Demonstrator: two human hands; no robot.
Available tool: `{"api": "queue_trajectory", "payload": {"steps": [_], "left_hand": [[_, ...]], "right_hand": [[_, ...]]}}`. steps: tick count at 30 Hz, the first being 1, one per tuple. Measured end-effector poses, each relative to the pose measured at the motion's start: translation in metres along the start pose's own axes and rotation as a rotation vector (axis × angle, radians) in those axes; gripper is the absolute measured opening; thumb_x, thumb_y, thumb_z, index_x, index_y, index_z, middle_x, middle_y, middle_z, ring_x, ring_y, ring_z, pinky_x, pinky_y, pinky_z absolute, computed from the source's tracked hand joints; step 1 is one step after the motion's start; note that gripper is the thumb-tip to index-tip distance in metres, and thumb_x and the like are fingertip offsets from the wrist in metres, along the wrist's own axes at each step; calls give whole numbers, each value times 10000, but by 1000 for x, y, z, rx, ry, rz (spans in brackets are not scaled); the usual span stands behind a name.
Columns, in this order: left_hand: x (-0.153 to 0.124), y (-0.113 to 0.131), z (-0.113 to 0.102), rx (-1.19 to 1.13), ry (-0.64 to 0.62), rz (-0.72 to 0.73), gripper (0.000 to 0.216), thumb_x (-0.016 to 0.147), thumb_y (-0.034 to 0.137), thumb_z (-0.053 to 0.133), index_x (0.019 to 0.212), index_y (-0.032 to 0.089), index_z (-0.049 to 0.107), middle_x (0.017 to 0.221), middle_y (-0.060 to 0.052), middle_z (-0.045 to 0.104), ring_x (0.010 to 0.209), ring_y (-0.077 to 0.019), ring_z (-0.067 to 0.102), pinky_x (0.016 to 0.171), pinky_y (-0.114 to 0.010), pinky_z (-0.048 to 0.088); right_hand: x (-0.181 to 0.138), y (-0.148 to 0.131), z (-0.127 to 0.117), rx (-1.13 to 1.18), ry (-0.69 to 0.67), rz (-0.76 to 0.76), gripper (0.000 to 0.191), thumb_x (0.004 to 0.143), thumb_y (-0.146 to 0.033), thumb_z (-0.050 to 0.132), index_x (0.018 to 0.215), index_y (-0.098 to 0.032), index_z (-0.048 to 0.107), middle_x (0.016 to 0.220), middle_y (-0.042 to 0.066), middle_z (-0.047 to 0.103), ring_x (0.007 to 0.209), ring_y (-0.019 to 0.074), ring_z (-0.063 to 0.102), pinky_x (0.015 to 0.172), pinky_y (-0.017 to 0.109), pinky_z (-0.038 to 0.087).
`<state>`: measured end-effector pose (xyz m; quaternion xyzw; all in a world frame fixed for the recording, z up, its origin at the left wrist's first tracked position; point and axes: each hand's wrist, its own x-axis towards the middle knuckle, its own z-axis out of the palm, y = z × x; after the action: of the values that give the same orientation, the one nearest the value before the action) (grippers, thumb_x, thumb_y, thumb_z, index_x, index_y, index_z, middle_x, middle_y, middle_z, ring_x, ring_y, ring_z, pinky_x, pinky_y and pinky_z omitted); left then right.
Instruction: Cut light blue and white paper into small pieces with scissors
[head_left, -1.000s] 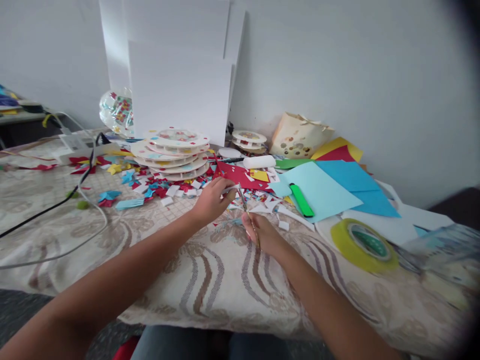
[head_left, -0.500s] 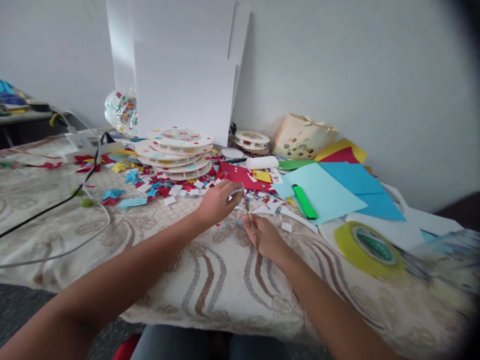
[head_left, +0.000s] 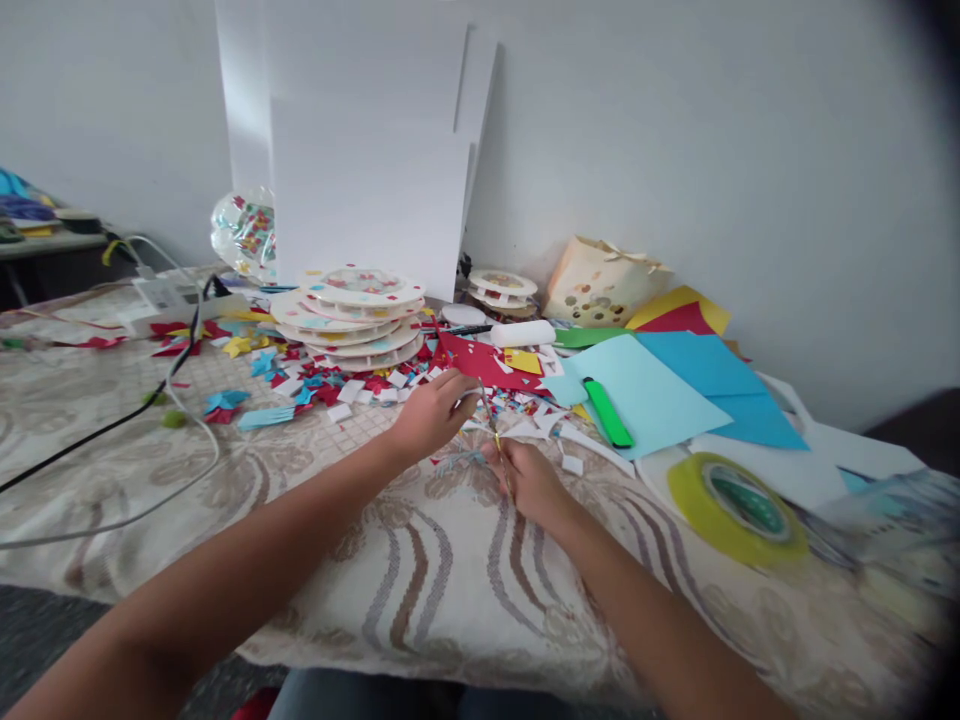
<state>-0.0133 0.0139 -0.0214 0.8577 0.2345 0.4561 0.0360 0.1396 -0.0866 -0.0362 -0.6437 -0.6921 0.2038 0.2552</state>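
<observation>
My right hand [head_left: 529, 482] is closed around the handles of a pair of scissors [head_left: 495, 432], gold-coloured near the pivot. The blades point away from me, toward the fingertips of my left hand [head_left: 436, 412]. Pinched in those left fingers is a small white paper piece [head_left: 470, 394], mostly hidden by them and right by the blades. Thin light-blue paper strips [head_left: 459, 460] lie on the patterned tablecloth [head_left: 315, 590] below the two hands. Beyond the hands are scattered paper scraps and a red sheet [head_left: 480, 358].
Stacked decorated white discs [head_left: 360, 325] stand behind my left hand, near coloured paper stars [head_left: 225, 402]. To the right lie a green cutter [head_left: 607, 412], pale-blue paper [head_left: 652, 395] and a yellow tape roll [head_left: 686, 495]. Cables [head_left: 196, 320] cross the left side.
The scissors are at a slightly different angle, with more gold showing at the pivot. Both hands stay nearly in place. The whole view has shifted slightly, objects sitting a little lower.
</observation>
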Motion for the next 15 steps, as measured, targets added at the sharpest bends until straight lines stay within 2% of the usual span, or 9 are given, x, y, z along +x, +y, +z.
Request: {"api": "queue_trajectory", "payload": {"steps": [5,9,15], "left_hand": [[-1,1,4,-16,68,-17,156,843,228,433,889,153,562,813,-60,607,770,-129,566,694,-240,452],[-2,5,6,-32,142,-11,130,829,204,461,885,145,562,780,-53,605,750,-118,566,674,-224,455],[-3,7,4,4,125,75,143,843,195,436,891,145,561,786,-61,604,745,-121,562,674,-232,458]], "right_hand": [[-1,1,0,85,-38,-7,506,864,-584,236,616,-180,414,496,-19,460,460,104,420,471,217,250],[-3,-6,-2,55,-12,-41,490,870,-571,237,642,-178,423,510,-24,449,480,100,398,491,221,240],[-4,-10,-5,59,-32,-25,519,866,-589,196,609,-179,384,502,-27,418,483,102,386,490,226,237]]}}
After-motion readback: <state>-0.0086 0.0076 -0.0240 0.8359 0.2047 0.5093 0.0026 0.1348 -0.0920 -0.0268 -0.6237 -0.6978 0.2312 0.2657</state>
